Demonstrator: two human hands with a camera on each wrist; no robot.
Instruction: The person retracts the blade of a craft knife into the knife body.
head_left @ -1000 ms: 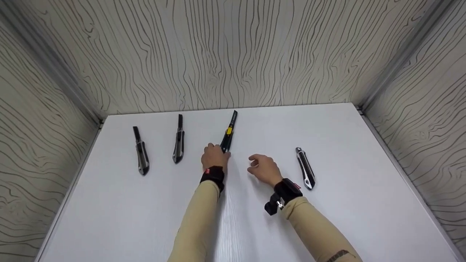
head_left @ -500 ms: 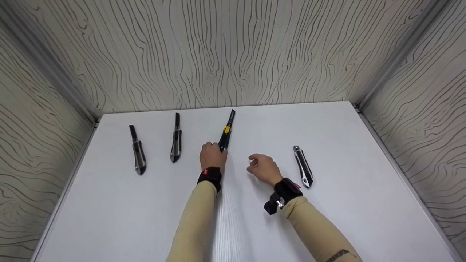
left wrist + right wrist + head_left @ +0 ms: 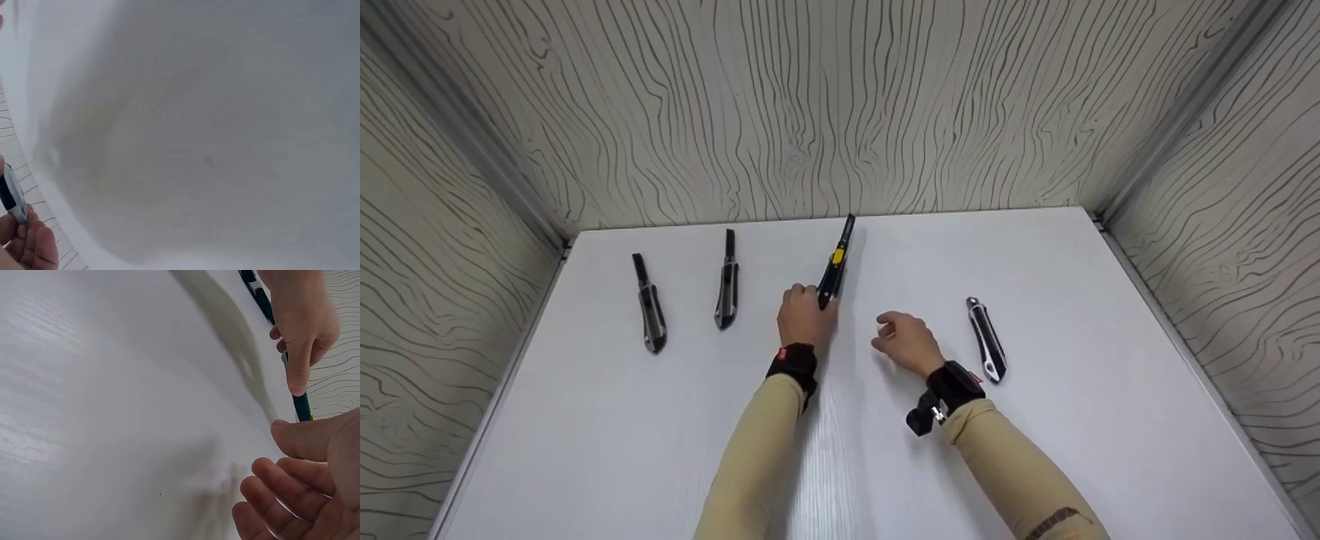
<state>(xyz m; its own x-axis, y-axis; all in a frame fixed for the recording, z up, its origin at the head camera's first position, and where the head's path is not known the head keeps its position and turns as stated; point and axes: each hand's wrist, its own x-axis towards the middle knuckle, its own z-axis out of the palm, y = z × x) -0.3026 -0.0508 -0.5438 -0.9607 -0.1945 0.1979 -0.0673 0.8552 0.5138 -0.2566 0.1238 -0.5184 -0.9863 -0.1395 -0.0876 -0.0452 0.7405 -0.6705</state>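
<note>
A black utility knife (image 3: pixel 832 277) with a yellow slider points toward the back wall in the head view. My left hand (image 3: pixel 806 315) grips its near end between thumb and fingers, and the knife's shadow falls apart from it on the right. The left wrist view catches the knife's end (image 3: pixel 12 194) beside my fingers at the lower left edge. In the right wrist view, the left thumb lies along the knife's dark handle (image 3: pixel 302 406). My right hand (image 3: pixel 911 345) holds nothing, its fingers loosely bent, between that knife and a silver-and-black utility knife (image 3: pixel 987 341).
Two more grey-and-black utility knives, one at far left (image 3: pixel 651 304) and one nearer the middle (image 3: pixel 727 281), lie on the white table (image 3: pixel 585 450). A wood-patterned wall (image 3: pixel 840 112) rises behind the table, with side walls at left and right.
My left hand has raised the black-and-yellow knife a little, its shadow now separating from it. The right hand stays where it was, and the other knives lie unmoved.
</note>
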